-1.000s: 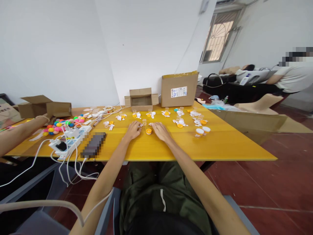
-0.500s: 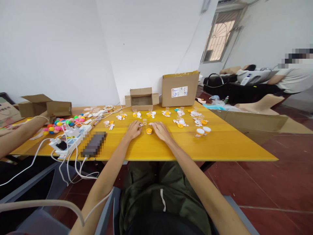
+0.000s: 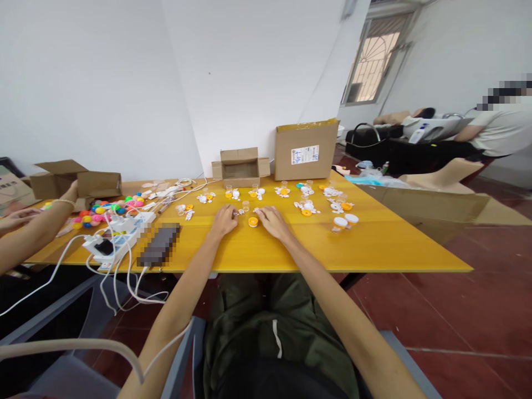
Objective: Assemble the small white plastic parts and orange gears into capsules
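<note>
Co-worker's hand (image 3: 71, 192) had shifted left. One orange cap (image 3: 253, 221) and one cup (image 3: 245, 206) lay between left hand (image 3: 225, 220) and right hand (image 3: 271, 221); either's grip could not be told.

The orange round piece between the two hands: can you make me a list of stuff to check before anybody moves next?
1. Orange round piece standing loose on the table, neither hand holding it: ok.
2. Left hand apart from the dark phone: ok, bare tabletop lies between them.
3. Right hand gripping a small white piece: cannot tell; the fingertips are right by it.
4. Clear cup with nothing inside: cannot tell, too small.
5. White cables all up on the table: not ok, some hang over the front edge.
</note>
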`<state>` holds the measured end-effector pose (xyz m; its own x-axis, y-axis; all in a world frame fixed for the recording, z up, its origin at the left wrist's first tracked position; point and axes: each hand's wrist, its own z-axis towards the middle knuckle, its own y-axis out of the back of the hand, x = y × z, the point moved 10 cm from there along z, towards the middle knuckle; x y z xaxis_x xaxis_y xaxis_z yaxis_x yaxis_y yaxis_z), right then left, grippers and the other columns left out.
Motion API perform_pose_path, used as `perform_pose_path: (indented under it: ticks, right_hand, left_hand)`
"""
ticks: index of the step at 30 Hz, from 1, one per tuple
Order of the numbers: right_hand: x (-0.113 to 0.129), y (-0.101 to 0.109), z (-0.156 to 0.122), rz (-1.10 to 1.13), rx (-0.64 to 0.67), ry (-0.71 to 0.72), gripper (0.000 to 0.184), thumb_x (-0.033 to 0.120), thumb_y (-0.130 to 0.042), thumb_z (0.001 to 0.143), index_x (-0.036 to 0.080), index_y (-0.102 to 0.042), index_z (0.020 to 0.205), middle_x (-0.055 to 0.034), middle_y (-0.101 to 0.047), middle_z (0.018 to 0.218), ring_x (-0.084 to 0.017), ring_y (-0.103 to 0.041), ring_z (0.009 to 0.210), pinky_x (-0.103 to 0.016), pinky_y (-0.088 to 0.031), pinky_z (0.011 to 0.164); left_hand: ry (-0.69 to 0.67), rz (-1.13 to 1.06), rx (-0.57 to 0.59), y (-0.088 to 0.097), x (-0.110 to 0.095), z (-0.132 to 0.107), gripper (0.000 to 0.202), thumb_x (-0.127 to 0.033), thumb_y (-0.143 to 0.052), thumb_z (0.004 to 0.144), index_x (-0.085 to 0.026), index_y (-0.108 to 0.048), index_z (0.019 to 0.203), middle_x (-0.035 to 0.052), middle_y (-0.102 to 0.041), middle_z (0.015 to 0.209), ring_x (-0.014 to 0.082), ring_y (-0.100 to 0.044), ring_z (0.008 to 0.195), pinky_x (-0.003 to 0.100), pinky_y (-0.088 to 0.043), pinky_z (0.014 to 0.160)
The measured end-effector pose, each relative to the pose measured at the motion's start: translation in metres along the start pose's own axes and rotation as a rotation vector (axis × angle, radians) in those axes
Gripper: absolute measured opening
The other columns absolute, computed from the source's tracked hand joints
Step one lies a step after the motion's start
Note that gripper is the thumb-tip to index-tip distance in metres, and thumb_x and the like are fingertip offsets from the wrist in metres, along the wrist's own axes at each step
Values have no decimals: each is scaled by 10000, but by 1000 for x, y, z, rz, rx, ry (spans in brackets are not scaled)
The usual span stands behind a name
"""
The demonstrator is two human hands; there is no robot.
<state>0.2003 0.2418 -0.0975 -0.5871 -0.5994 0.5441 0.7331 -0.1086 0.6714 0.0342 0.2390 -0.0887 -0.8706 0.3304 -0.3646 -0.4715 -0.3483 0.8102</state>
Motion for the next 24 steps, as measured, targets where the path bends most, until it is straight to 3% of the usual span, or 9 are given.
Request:
perform_pose_path:
  ticks: [4,9,14,18,24]
  right_hand:
    - [-1,1,0,15,-25,-20,208,262,-488,957,259,-694,929,-52,-731,1062,-228,-619,1030,-382,-460,961]
    - [-2,5,-1,41,-53,-51,230,128,-495,869,246,-680,937,-55,-724,1056,-231,-617,1059,-400,-472,977]
    - [-1,11,-1,81,-87,-44,215,129,-500,848,250,-663,920,-52,-713,1022,-233,-617,1039,-408,-480,969]
    - [1,11,-2,97,-92,-56,200,131,-504,839,244,-654,908,-53,-710,1010,-233,-619,1040,-414,-480,973]
    - [12,8,-4,123,-70,11,198,141,-531,823,256,-663,916,-37,-708,1007,-228,-622,1047,-421,-480,981]
  left_hand:
    - [14,-2,14,2,-2,0,141,-122,-542,833,-232,-622,794,73,-691,889,247,-651,932,365,-524,844]
    - [42,-38,8,7,-4,-2,130,-159,-517,878,-231,-622,849,54,-698,845,224,-657,846,335,-513,775]
    - [-23,-162,10,7,-17,-1,128,-215,-486,927,-231,-612,933,40,-703,860,210,-660,845,330,-510,807]
    - [-64,-318,66,-2,-28,-1,166,-265,-454,965,-223,-607,1013,5,-678,780,172,-646,741,294,-512,772]
    - [-81,-392,82,-8,-32,-1,202,-265,-433,974,-221,-615,1050,-9,-653,763,150,-627,676,285,-515,767]
